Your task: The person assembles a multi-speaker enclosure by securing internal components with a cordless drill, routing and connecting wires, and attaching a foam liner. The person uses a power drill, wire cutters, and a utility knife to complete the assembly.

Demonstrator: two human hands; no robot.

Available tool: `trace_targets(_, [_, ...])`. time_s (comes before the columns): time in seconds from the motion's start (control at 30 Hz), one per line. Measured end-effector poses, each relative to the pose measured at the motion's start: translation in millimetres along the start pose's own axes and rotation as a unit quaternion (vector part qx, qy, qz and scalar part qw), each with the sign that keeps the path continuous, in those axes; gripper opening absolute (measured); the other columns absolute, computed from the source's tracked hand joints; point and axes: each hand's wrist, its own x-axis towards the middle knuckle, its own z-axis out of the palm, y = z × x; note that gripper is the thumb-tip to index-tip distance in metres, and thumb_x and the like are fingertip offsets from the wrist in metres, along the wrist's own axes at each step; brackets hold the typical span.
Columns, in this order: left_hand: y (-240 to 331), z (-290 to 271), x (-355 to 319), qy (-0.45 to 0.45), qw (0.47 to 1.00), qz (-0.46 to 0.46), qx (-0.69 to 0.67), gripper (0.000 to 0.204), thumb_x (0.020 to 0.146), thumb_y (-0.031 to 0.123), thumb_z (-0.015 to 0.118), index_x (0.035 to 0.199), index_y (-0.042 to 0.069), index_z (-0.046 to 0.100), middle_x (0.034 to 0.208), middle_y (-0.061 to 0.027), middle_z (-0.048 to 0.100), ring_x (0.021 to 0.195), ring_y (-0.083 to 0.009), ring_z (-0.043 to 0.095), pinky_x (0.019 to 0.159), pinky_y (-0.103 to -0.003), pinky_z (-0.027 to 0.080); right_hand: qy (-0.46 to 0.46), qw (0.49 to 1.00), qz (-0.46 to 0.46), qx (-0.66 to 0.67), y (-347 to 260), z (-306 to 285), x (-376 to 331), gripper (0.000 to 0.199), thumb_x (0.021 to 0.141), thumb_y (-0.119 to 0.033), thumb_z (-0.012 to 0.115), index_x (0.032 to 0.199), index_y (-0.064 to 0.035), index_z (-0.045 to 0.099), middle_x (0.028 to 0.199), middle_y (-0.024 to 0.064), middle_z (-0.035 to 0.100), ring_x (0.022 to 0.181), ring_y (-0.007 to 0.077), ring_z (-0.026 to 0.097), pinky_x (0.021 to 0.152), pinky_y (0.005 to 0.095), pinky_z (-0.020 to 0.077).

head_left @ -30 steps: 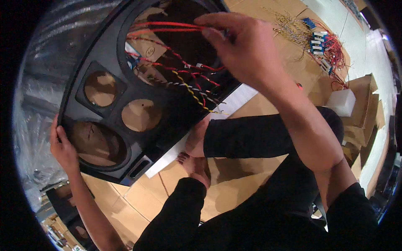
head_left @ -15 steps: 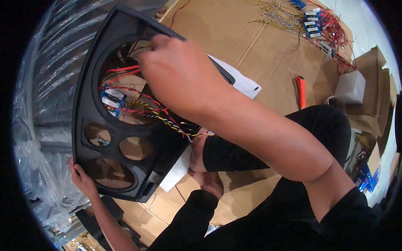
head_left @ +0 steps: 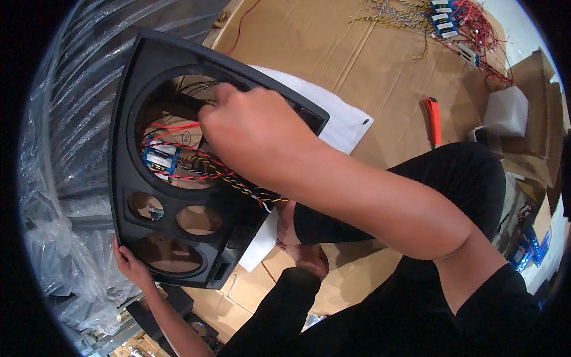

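A black speaker cabinet [head_left: 122, 172] stands tilted on the left, with a large round opening and several smaller ones in its face. My left hand [head_left: 134, 269] grips its lower left edge. My right hand [head_left: 253, 125] is closed in a fist at the large opening; its back hides the fingertips and whatever they hold. Inside the opening sit a blue circuit board [head_left: 160, 157] with white parts, red wires [head_left: 172, 127] and a twisted yellow-and-black wire bundle [head_left: 238, 187] running out below my right wrist. A small green board [head_left: 156, 213] shows through a smaller hole.
White foam sheet [head_left: 339, 116] lies beneath the cabinet on cardboard [head_left: 309, 53]. An orange utility knife [head_left: 432, 122] lies right of it. Several wired blue boards [head_left: 443, 24] are piled at the far right, near a white foam block [head_left: 507, 110] and an open carton [head_left: 535, 107]. Clear plastic wrap [head_left: 65, 178] covers the left side.
The cabinet's far end has come down and nearer in the picture, and its near end has shifted slightly right. My right hand has lowered a little with it; my left hand keeps its grip.
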Motion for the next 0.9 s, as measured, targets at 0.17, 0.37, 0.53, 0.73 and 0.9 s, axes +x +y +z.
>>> trace_targets(0.17, [11, -1, -10, 0.006, 1.0, 0.001, -0.013, 0.04, 0.104, 0.024, 0.042, 0.133, -0.002, 0.053, 0.131, -0.0174, 0.058, 0.12, -0.0279, 0.055, 0.104, -0.036, 0.038, 0.069, 0.996, -0.047, 0.005, -4, -22, 9, 0.015, 0.073, -0.011, 0.064, 0.081, 0.0009, 0.068, 0.087, 0.0219, 0.064, 0.074, 0.0368, 0.068, 0.064, 0.0431, 0.0559])
trace_targets(0.37, [9, -3, -14, 0.021, 0.999, 0.003, 0.035, 0.04, 0.105, 0.022, 0.04, 0.133, -0.003, 0.053, 0.132, -0.0178, 0.058, 0.12, -0.0284, 0.055, 0.105, -0.036, 0.038, 0.103, 0.994, -0.04, -0.02, 6, -16, 10, 0.017, 0.075, -0.009, 0.062, 0.086, 0.0028, 0.065, 0.085, 0.0193, 0.062, 0.071, 0.0372, 0.067, 0.062, 0.0436, 0.0555])
trace_targets(0.53, [22, -1, -15, 0.024, 0.999, -0.006, 0.033, 0.04, 0.105, 0.023, 0.041, 0.132, -0.004, 0.053, 0.131, -0.0179, 0.058, 0.119, -0.0278, 0.055, 0.105, -0.036, 0.038, 0.064, 0.998, -0.027, 0.003, 12, 3, 3, 0.017, 0.078, -0.009, 0.06, 0.086, 0.0049, 0.065, 0.087, 0.0222, 0.062, 0.071, 0.0351, 0.068, 0.061, 0.0422, 0.0564])
trace_targets(0.73, [12, -5, -16, 0.023, 0.999, -0.013, 0.025, 0.042, 0.105, 0.026, 0.043, 0.132, -0.004, 0.053, 0.131, -0.0172, 0.058, 0.118, -0.0268, 0.055, 0.104, -0.035, 0.038, -0.011, 0.999, -0.035, 0.021, 11, 9, -7, 0.013, 0.075, -0.01, 0.062, 0.076, 0.0024, 0.068, 0.084, 0.0229, 0.063, 0.071, 0.0344, 0.069, 0.061, 0.0408, 0.0567])
trace_targets(0.9, [21, -3, -18, 0.019, 1.0, -0.013, 0.016, 0.043, 0.105, 0.028, 0.042, 0.132, -0.004, 0.053, 0.132, -0.0168, 0.058, 0.118, -0.0262, 0.055, 0.104, -0.034, 0.038, -0.016, 0.999, -0.025, 0.037, 11, 11, -9, 0.013, 0.073, -0.011, 0.063, 0.074, 0.0012, 0.068, 0.081, 0.0224, 0.063, 0.071, 0.0343, 0.069, 0.062, 0.0404, 0.0568])
